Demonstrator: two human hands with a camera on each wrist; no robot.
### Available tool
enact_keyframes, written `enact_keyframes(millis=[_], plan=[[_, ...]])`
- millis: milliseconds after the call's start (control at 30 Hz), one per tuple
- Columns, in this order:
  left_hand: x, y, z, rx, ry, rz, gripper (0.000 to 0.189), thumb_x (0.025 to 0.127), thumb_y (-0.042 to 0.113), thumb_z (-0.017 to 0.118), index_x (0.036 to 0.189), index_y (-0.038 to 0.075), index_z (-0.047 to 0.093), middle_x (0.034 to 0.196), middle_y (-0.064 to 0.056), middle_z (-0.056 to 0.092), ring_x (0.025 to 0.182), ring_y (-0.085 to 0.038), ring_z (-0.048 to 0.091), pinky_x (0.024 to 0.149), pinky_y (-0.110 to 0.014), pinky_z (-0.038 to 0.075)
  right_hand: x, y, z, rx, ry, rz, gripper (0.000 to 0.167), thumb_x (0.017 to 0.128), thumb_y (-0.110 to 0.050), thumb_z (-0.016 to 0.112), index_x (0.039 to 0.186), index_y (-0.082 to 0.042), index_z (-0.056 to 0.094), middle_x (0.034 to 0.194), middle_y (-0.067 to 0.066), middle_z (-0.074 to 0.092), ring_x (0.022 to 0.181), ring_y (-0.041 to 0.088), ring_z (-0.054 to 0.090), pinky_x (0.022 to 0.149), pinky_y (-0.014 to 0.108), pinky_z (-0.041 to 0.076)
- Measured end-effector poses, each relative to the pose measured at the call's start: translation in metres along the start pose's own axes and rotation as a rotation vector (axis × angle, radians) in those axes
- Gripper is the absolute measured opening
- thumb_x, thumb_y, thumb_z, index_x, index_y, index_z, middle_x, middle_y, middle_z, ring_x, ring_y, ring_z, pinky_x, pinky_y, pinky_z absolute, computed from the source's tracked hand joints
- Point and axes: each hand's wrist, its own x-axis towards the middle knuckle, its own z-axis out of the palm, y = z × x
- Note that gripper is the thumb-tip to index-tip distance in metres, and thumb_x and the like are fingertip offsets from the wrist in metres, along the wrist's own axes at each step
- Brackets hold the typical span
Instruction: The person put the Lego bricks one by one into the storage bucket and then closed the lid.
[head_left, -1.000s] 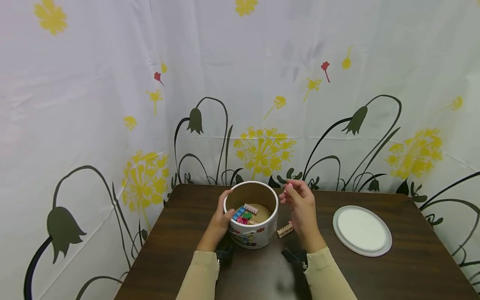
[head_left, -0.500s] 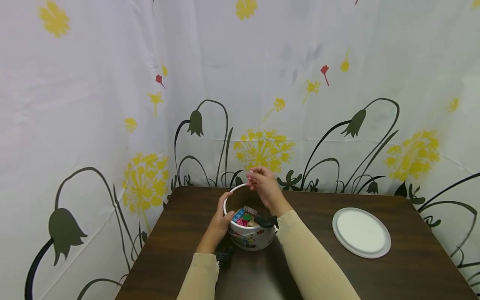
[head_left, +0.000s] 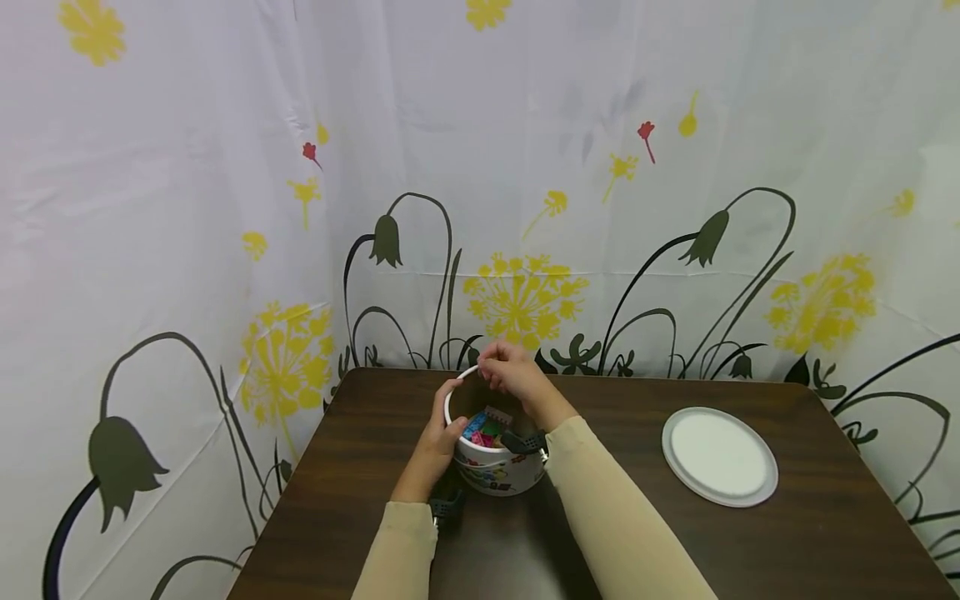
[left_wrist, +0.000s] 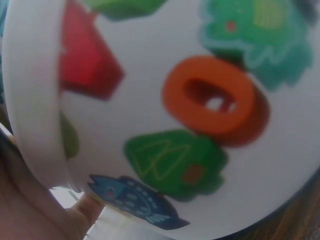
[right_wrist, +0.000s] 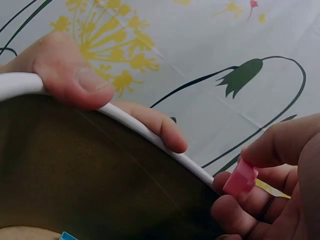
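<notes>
A white bucket with printed pictures stands on the table. My left hand grips its left rim, thumb on the rim; the left wrist view is filled by the printed wall. My right hand is over the back of the bucket's mouth, and in the right wrist view its thumb and fingers pinch a small pink toy brick close to the white rim. Inside the bucket lie several toy bricks, among them a blue brick and a pale pink brick. The right forearm hides part of the bucket.
A round white lid lies on the dark wooden table, to the right of the bucket. Behind the table hangs a white curtain with printed flowers.
My right hand has moved left from beside the bucket to over its back rim, carrying the pink toy brick. A brick on the table is now hidden behind the right arm. The left hand keeps its grip.
</notes>
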Motion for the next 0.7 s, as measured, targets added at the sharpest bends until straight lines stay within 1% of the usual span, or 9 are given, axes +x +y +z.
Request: enact_keyframes(millis=[167, 267, 367, 433, 533, 700], plan=[[-0.0001, -0.001, 0.0002, 0.007, 0.007, 0.003, 0.075, 0.096, 0.037, 0.053, 0.166, 0.028, 0.026, 0.169, -0.024, 0.032, 0.145, -0.05, 0.045, 0.116, -0.053, 0.039, 0.0017, -0.0008, 0.0007, -0.012, -0.003, 0.012, 0.009, 0.106, -0.017, 0.059, 0.102, -0.011, 0.064, 0.093, 0.009, 0.063, 0.079, 0.018, 0.054, 0.07, 0.031, 0.042], [0.0003, -0.0004, -0.0003, 0.019, 0.004, 0.002, 0.075, 0.097, 0.039, 0.054, 0.166, 0.029, 0.026, 0.169, -0.023, 0.032, 0.145, -0.049, 0.045, 0.116, -0.054, 0.039, 0.0025, -0.0019, 0.0008, -0.012, 0.009, 0.019, 0.009, 0.105, -0.017, 0.058, 0.103, -0.011, 0.064, 0.092, 0.007, 0.063, 0.082, 0.021, 0.053, 0.069, 0.028, 0.042], [0.0024, 0.0007, -0.0008, 0.003, -0.003, 0.006, 0.075, 0.098, 0.041, 0.054, 0.166, 0.031, 0.026, 0.169, -0.022, 0.033, 0.144, -0.049, 0.047, 0.116, -0.054, 0.04, 0.0034, -0.0033, 0.0007, -0.026, 0.012, 0.022, 0.008, 0.105, -0.016, 0.058, 0.103, -0.01, 0.064, 0.087, 0.002, 0.06, 0.078, 0.022, 0.05, 0.065, 0.027, 0.039], [0.0037, 0.0013, -0.001, -0.002, -0.003, 0.012, 0.075, 0.097, 0.042, 0.054, 0.167, 0.031, 0.026, 0.168, -0.023, 0.034, 0.143, -0.049, 0.047, 0.115, -0.053, 0.04, 0.0035, -0.0045, 0.0008, -0.048, 0.008, 0.018, 0.008, 0.104, -0.016, 0.059, 0.103, -0.011, 0.064, 0.083, -0.001, 0.058, 0.073, 0.019, 0.048, 0.062, 0.026, 0.038], [0.0044, 0.0011, -0.0009, -0.022, -0.007, 0.013, 0.076, 0.097, 0.041, 0.054, 0.167, 0.03, 0.026, 0.167, -0.024, 0.034, 0.142, -0.05, 0.048, 0.115, -0.052, 0.041, 0.0031, -0.0052, 0.0012, -0.069, -0.005, 0.014, 0.007, 0.103, -0.015, 0.058, 0.1, -0.01, 0.063, 0.08, -0.002, 0.056, 0.067, 0.014, 0.044, 0.06, 0.026, 0.035], [0.0016, -0.0019, -0.0008, -0.018, -0.012, 0.017, 0.077, 0.097, 0.042, 0.054, 0.167, 0.027, 0.024, 0.167, -0.024, 0.034, 0.144, -0.048, 0.048, 0.115, -0.051, 0.041, 0.0017, -0.0027, 0.0023, -0.066, -0.033, 0.026, 0.007, 0.103, -0.014, 0.057, 0.099, -0.011, 0.062, 0.081, -0.001, 0.056, 0.065, 0.013, 0.043, 0.059, 0.026, 0.035]])
